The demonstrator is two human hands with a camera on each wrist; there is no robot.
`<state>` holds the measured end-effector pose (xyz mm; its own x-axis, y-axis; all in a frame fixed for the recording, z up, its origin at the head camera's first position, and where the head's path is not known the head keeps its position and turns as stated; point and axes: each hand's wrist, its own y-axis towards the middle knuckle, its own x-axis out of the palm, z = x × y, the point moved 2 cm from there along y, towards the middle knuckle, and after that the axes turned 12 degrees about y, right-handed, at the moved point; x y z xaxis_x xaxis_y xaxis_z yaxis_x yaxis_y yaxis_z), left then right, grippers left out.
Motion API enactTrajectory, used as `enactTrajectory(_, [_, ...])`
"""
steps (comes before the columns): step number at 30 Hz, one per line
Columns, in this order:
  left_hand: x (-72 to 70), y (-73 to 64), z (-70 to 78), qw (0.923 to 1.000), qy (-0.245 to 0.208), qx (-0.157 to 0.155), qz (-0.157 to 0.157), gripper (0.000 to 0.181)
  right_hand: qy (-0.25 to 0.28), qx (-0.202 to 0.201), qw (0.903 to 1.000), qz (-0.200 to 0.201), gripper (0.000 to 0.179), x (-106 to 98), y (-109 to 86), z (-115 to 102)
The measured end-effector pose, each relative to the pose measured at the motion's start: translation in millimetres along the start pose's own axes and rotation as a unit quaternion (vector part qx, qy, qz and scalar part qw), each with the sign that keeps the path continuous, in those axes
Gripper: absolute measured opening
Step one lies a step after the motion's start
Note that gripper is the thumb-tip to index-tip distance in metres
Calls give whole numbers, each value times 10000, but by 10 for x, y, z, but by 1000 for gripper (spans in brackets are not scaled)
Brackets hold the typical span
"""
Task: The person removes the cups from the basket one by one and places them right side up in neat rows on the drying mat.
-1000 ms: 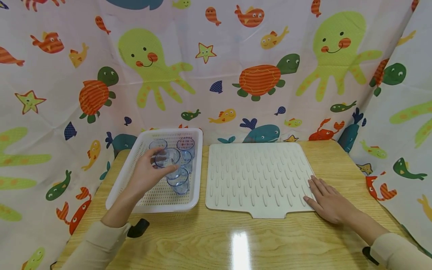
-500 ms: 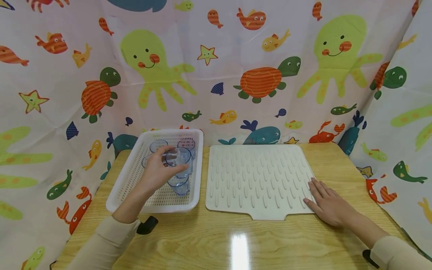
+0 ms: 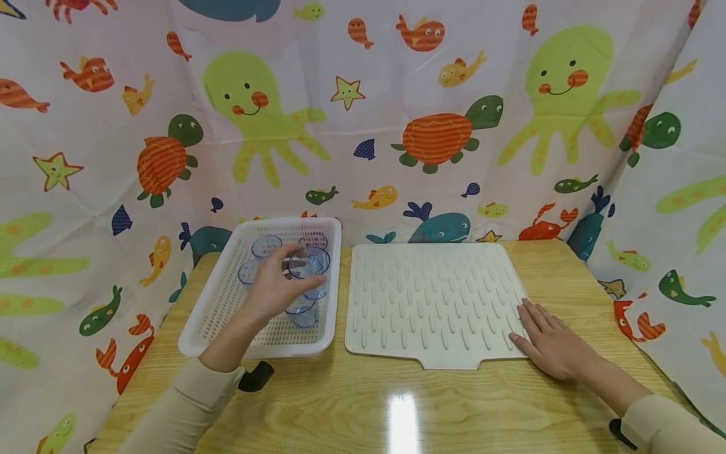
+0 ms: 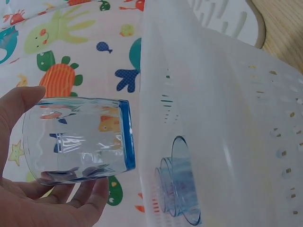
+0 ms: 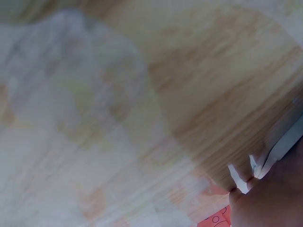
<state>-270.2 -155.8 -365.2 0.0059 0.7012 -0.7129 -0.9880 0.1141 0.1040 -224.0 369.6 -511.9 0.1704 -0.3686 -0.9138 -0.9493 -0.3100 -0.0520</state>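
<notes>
In the head view my left hand [image 3: 271, 289] grips a clear glass [image 3: 309, 261] with a bluish tint, over the right half of a white perforated basket [image 3: 334, 309]. Thumb and fingers hold opposite sides of the glass, as the left wrist view shows, where its blue edge [image 4: 127, 137] faces away from the palm. Several similar glasses stand in the basket, among them one at the back left [image 3: 266, 245] and one near the front [image 3: 305, 316]; the held glass and hand partly cover others. My right hand [image 3: 553, 340] rests flat, fingertips at the right edge of a white ridged mat [image 3: 437, 299].
Basket and mat lie side by side on a wooden table [image 3: 317, 410], a narrow gap between them. A tab [image 3: 450, 362] sticks out from the mat's front edge. Behind and at both sides hangs a curtain [image 3: 351, 57] printed with sea animals.
My left hand has carried the glass rightward across the basket, mostly in the first half second, uncovering a glass at the left. The right hand stays in place.
</notes>
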Motion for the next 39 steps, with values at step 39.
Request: enactTrajectory(39, [381,91,428,9994,25,277,-194,82,17,44,10000,73,82,10,5,-12])
